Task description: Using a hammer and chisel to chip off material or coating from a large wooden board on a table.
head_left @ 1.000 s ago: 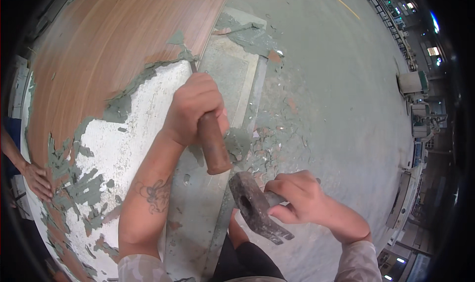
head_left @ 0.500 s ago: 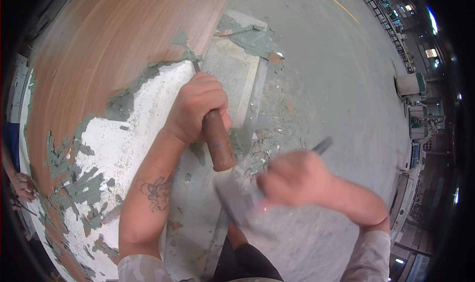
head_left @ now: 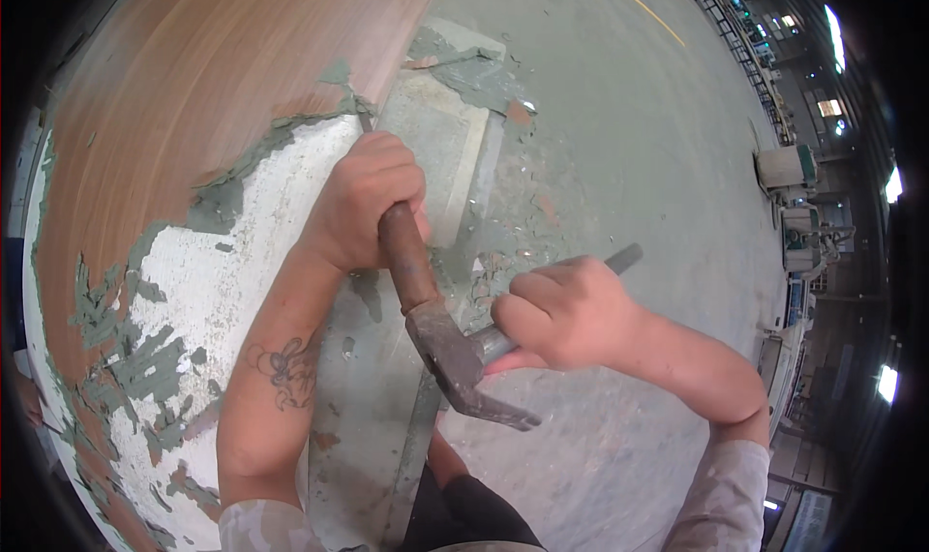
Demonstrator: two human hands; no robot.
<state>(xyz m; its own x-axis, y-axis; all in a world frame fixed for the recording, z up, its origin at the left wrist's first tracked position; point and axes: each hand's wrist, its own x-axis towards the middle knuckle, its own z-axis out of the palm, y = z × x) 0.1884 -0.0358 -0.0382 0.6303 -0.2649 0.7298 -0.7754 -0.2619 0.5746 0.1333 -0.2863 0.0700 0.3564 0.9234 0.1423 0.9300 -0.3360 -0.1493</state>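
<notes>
Left hand point(head_left: 373, 199) wrapped around chisel point(head_left: 410, 267), blade at torn edge of wood-grain panel point(head_left: 223, 78). Right hand point(head_left: 571, 315) grips hammer point(head_left: 447, 354), right of panel, head against chisel's butt. We should strike square, blade low to panel, fingers clear.

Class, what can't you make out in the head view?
In the head view:
Middle of the handled tool: covered by the left hand.
Its tip: too small to tell how deep it sits.
Part of the hammer handle: wrapped by the right hand.
Another person's hand: mostly lost at the dark left rim.
Machines, far right: too small, dim.
</notes>
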